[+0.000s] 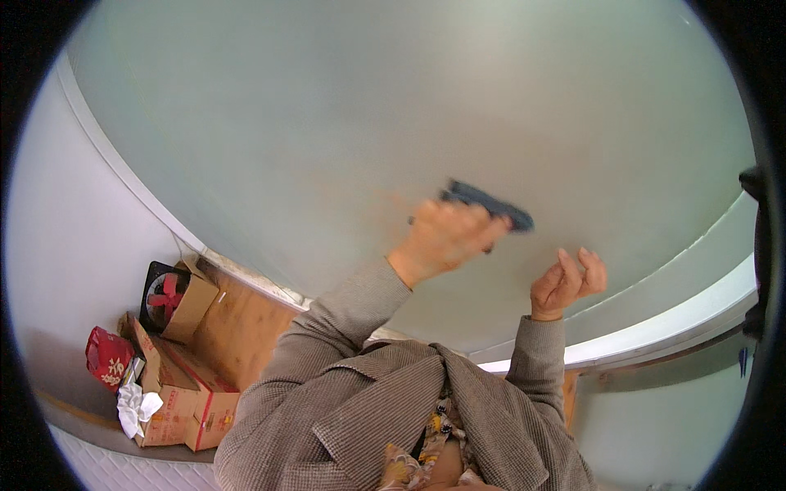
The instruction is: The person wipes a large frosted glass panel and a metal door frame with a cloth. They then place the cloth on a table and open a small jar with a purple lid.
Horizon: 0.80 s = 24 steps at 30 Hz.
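A large frosted glass panel fills most of the view in front of me. My left hand is closed around a dark blue pad-like hand tool, a brush or a wiper; motion blur hides which. The tool lies against or very near the glass, and a faint reflection of the hand shows to its left. To the right and lower, my right hand is raised by the glass, holding nothing, with its fingers half bent and apart. Whether that hand touches the glass, I cannot tell.
Cardboard boxes stand on the wooden floor at the lower left. With them are a fan with red blades, a red bag and crumpled white paper. White frame strips edge the panel.
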### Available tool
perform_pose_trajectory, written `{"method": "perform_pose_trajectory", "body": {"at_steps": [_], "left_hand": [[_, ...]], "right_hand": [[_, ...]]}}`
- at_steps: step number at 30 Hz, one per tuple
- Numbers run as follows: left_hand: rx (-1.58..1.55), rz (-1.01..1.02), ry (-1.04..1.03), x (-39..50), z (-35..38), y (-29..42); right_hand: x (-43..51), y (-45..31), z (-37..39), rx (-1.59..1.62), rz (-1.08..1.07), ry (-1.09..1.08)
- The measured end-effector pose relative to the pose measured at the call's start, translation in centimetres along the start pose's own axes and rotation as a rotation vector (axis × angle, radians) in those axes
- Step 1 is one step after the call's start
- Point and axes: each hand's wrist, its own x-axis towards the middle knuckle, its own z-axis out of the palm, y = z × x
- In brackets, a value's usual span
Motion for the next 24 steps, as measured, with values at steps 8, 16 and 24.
{"method": "perform_pose_trajectory", "body": {"at_steps": [8,16,24], "left_hand": [[0.076,-0.424,0.636,-1.1,-2.2,-9.5],[0.068,0.005,0.373,0.9,0.1,-1.1],[0.316,-0.352,0.419,-2.0,-2.3,-8.7]], "right_hand": [[-0.1,-0.1,0.1,-0.016,-0.02,-0.017],[-0.3,0.3,-0.1,-0.038,-0.029,-0.035],[-0.2,0.5,0.2,-0.041,-0.058,-0.026]]}}
